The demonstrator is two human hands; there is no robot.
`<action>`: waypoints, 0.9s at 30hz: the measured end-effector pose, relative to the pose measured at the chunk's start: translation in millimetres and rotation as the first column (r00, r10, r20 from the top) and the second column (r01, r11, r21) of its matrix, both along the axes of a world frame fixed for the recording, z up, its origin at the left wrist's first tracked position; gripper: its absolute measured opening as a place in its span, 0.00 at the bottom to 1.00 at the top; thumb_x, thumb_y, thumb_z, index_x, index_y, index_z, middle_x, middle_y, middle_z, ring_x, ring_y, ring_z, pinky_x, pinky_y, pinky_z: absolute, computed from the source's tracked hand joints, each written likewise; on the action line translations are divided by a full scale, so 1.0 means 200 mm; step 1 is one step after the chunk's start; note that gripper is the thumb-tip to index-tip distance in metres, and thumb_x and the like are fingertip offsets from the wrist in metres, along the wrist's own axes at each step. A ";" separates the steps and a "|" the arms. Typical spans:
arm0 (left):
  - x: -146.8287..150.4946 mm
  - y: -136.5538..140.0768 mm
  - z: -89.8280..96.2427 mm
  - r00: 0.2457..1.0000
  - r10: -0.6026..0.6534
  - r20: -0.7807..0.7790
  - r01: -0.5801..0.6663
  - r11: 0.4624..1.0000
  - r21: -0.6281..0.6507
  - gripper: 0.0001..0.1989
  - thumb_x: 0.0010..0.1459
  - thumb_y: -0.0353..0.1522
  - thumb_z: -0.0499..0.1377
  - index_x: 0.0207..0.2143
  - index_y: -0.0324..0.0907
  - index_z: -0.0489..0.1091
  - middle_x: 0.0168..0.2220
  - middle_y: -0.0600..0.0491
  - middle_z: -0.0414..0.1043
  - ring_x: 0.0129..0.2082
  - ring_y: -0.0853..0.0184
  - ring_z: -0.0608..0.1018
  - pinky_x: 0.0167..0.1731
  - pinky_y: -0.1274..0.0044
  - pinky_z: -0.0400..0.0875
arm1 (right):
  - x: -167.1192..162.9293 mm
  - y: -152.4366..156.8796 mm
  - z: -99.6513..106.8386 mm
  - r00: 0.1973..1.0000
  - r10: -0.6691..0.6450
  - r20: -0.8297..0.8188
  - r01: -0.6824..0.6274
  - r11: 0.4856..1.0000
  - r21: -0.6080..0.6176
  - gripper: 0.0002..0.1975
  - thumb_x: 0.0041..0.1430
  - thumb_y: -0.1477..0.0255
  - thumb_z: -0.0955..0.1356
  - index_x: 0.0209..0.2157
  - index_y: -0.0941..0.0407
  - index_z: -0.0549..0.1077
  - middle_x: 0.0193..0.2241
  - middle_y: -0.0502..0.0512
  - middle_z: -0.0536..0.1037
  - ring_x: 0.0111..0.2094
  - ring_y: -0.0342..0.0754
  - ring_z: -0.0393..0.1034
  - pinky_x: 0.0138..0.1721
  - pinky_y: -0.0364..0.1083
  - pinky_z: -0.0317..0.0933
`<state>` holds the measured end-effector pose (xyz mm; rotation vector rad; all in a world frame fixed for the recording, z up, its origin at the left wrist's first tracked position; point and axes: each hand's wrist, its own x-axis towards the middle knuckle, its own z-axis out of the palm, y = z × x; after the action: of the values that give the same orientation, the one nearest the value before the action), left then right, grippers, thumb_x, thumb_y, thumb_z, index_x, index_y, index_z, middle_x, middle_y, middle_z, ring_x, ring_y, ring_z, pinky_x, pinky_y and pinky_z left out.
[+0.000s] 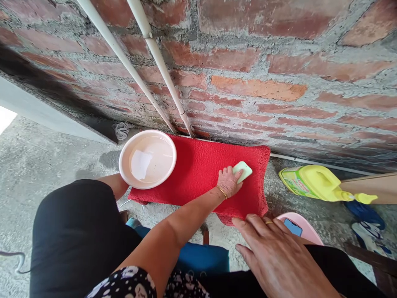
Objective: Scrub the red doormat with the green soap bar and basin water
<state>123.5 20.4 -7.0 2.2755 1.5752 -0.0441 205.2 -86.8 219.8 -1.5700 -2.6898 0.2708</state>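
My left hand (228,181), with a thin gold bangle at its wrist, reaches over a bench covered with a red cloth (198,169). Its thumb lies against a pale green flat slab with rounded corners (242,171), near the cloth's right end; the exact kind cannot be made out. The fingers partly hide the slab's left side. In the foreground, my right hand (276,252) is palm down with fingers stretched out, a ring on one finger, at the cloth's near right corner. Nothing shows in it. A pale pink basin (122,165) with water stands at the cloth's left end.
A yellow jug (313,182) lies on the concrete floor at right. A phone (292,227) rests on a pink surface (307,227) near my right leg. Two white pipes (161,62) run down the brick wall (248,62) behind the bench. Shoes (369,236) lie at far right.
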 end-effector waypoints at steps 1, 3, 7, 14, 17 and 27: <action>-0.02 0.05 0.01 0.997 0.072 -0.011 -0.072 0.997 0.003 0.30 0.54 0.50 0.52 0.60 0.60 0.54 0.48 0.47 0.59 0.45 0.59 0.65 0.43 0.67 0.60 | 0.00 0.00 0.00 1.000 0.003 0.002 -0.003 1.000 -0.006 0.15 0.61 0.68 0.60 0.48 0.50 0.69 0.39 0.56 0.76 0.37 0.50 0.71 0.42 0.51 0.61; -0.06 0.19 0.03 0.960 0.272 -0.062 -0.272 0.962 -0.001 0.30 0.55 0.49 0.51 0.60 0.57 0.53 0.48 0.46 0.59 0.44 0.59 0.66 0.41 0.69 0.61 | 0.00 0.00 0.00 1.000 0.007 0.002 -0.007 1.000 -0.009 0.15 0.61 0.68 0.60 0.48 0.51 0.69 0.39 0.56 0.76 0.37 0.50 0.71 0.42 0.50 0.61; -0.04 0.38 0.04 0.888 0.451 -0.092 -0.450 0.893 0.029 0.31 0.55 0.48 0.51 0.60 0.53 0.53 0.48 0.44 0.60 0.44 0.58 0.66 0.40 0.68 0.61 | -0.03 0.00 0.01 1.000 -0.011 0.005 0.011 1.000 -0.020 0.14 0.61 0.68 0.61 0.47 0.51 0.69 0.38 0.56 0.76 0.37 0.50 0.71 0.43 0.50 0.60; 0.15 0.05 0.04 0.997 -0.069 0.031 0.070 0.997 -0.019 0.29 0.54 0.50 0.51 0.58 0.58 0.57 0.47 0.47 0.61 0.44 0.59 0.65 0.43 0.66 0.58 | -0.04 0.01 0.00 0.999 -0.041 0.013 0.042 0.997 -0.063 0.13 0.60 0.69 0.62 0.46 0.51 0.69 0.37 0.56 0.75 0.36 0.50 0.71 0.43 0.51 0.60; -0.03 -0.03 0.04 1.000 0.004 0.014 -0.005 1.000 0.014 0.31 0.55 0.52 0.49 0.60 0.60 0.53 0.48 0.47 0.60 0.44 0.59 0.65 0.43 0.67 0.58 | -0.02 0.01 -0.01 0.999 -0.041 -0.003 0.041 0.998 -0.054 0.13 0.61 0.69 0.61 0.46 0.51 0.69 0.37 0.56 0.75 0.36 0.49 0.70 0.43 0.50 0.59; -0.39 -0.12 -0.02 0.949 0.254 -0.190 -0.247 0.967 0.057 0.32 0.56 0.49 0.49 0.62 0.50 0.54 0.46 0.43 0.63 0.44 0.57 0.67 0.42 0.66 0.59 | -0.07 0.09 0.03 1.000 -0.007 0.028 0.012 0.982 -0.186 0.09 0.59 0.70 0.64 0.42 0.53 0.70 0.33 0.53 0.73 0.34 0.47 0.69 0.41 0.48 0.57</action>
<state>45.6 -4.6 -10.4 2.1297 1.9691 -0.1820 191.9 -68.9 225.2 -1.6431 -2.7471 0.5193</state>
